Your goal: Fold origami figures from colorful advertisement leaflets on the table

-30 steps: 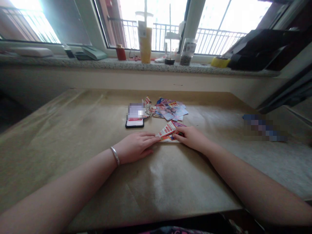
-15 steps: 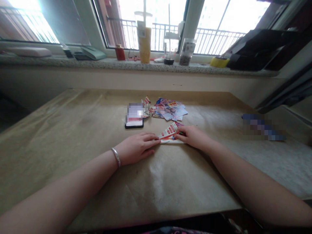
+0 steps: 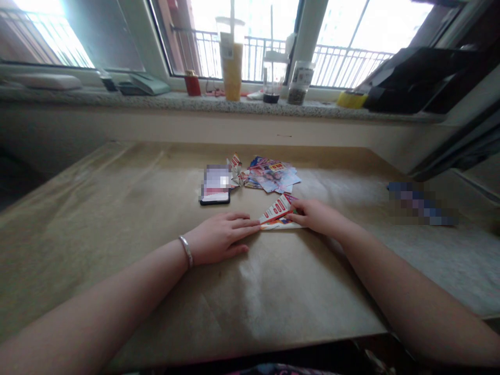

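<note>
A folded piece of printed paper (image 3: 275,208), white with red markings and a colourful lower strip, lies on the table between my hands. My right hand (image 3: 318,219) pinches its right end between thumb and fingers. Flat on the table, my left hand (image 3: 222,234) has its fingers stretched out, the tips at the paper's left corner. Beyond the paper is a fanned pile of printed sheets (image 3: 275,177). Beside that pile sits a folded paper piece (image 3: 238,172) with pointed flaps. A phone (image 3: 214,185) with a blurred screen rests to its left.
The table (image 3: 156,291) runs up to a wall below a stone windowsill (image 3: 175,101). On the sill stand a tall yellow drink cup (image 3: 232,67), a red container (image 3: 192,83), two clear cups and a yellow tape roll (image 3: 351,99). A blurred dark-blue item (image 3: 422,205) lies far right.
The folded paper has shifted slightly to the right along with my right hand. My left fingers have straightened, and now only their tips reach the paper's left corner.
</note>
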{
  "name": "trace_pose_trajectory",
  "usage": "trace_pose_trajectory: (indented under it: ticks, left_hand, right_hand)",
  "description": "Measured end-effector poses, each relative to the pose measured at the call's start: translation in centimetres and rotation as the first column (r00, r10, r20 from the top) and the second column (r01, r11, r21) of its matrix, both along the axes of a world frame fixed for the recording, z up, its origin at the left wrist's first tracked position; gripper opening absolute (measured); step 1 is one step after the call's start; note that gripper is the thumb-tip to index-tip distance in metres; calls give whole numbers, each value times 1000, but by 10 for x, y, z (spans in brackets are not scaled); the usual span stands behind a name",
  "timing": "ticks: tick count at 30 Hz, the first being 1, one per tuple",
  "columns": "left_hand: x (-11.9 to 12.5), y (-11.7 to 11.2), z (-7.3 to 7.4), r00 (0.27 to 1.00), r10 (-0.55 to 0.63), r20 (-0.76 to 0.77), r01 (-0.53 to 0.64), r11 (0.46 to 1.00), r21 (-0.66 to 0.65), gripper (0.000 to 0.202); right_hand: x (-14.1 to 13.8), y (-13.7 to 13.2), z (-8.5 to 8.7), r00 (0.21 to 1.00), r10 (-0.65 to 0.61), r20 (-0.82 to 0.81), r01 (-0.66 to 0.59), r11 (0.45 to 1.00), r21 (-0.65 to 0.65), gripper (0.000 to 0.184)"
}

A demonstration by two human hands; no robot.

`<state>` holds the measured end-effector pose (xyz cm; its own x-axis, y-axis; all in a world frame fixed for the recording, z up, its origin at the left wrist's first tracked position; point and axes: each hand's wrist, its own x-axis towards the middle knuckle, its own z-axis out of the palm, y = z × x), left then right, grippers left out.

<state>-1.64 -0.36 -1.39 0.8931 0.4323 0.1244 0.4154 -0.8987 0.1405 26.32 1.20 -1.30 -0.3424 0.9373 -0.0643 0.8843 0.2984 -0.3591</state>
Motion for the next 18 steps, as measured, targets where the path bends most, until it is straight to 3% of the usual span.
trace_pose_trajectory:
  ticks: [7, 10, 12, 14, 18]
  left_hand:
    - [3, -2, -2, 1000, -6, 31, 5, 1000, 12, 47]
    - [4, -2, -1, 1000, 10, 19, -10, 1000, 5, 48]
    - [5, -2, -1, 1000, 13, 15, -13, 1000, 4, 48]
    - [5, -2, -1, 1000, 11, 13, -11, 1000, 10, 47]
    - [5, -3, -1, 1000, 0, 1, 0, 1000, 25, 48]
  right_hand:
    - [1, -3, 3, 997, -7, 82, 5, 1000, 24, 25]
    - [-6, -11, 8, 981, -49, 187, 5, 974, 227, 26]
    - [-12, -16, 11, 976, -46, 214, -45, 914, 402, 26]
    - [-20, -21, 11, 972, 30, 233, -143, 865, 482, 28]
    - [-37, -26, 6, 953, 176, 248, -274, 850, 451, 28]
